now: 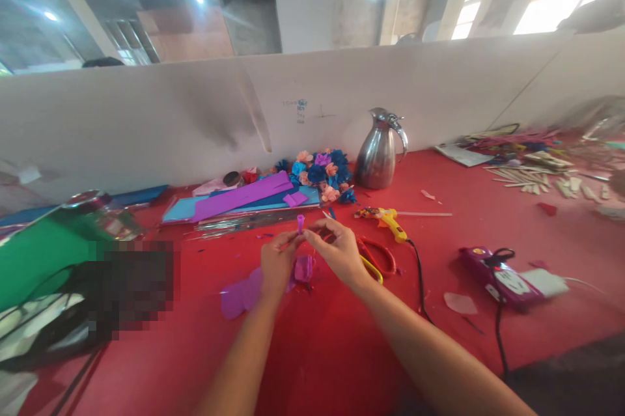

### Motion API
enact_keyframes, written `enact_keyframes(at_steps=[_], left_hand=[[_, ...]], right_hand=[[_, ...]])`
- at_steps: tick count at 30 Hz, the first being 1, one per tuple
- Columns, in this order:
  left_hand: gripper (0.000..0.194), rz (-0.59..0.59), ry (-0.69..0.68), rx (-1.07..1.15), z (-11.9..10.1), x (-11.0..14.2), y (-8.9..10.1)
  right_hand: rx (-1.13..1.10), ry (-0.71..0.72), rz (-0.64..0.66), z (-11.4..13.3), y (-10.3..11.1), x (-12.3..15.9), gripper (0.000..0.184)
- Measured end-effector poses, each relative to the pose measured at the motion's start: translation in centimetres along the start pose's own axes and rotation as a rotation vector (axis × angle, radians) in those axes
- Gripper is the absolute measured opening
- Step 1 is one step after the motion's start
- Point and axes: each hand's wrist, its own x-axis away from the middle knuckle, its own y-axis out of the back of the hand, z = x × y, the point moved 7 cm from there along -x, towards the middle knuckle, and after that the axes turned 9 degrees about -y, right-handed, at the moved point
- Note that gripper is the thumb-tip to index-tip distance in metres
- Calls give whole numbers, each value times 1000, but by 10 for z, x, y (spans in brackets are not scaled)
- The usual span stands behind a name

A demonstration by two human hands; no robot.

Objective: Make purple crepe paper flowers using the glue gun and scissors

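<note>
Between the fingertips of my left hand (279,263) and my right hand (336,248) stands a small rolled piece of purple paper (301,224), upright. Both hands are closed in a pinch at its lower end. Just below them lies a folded purple paper piece (303,268) on the red table. Cut purple paper petals (239,295) lie beside my left wrist, partly hidden by it. Scissors with red and yellow handles (383,256) rest to the right of my right hand, their blades partly covered by it.
A yellow glue gun (394,226) with a black cord lies right of the scissors. Behind are paper flowers (325,172), purple paper strips (239,198) and a steel jug (378,155). A purple power strip (502,279) sits at right, wooden sticks (522,178) farther back.
</note>
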Motion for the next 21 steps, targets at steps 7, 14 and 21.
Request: enact_keyframes(at_steps=[7,14,21], left_hand=[[17,51,-164,-65,2,1,-6],[18,101,-124,-4,1,2,-12],[20,81,9,144,2,2,-11]], right_hand=[[12,-20,-59,-6,3,-1,14],[24,-17,-57,-5,4,-1,14],[-84,-56,-22,-5,3,-2,18]])
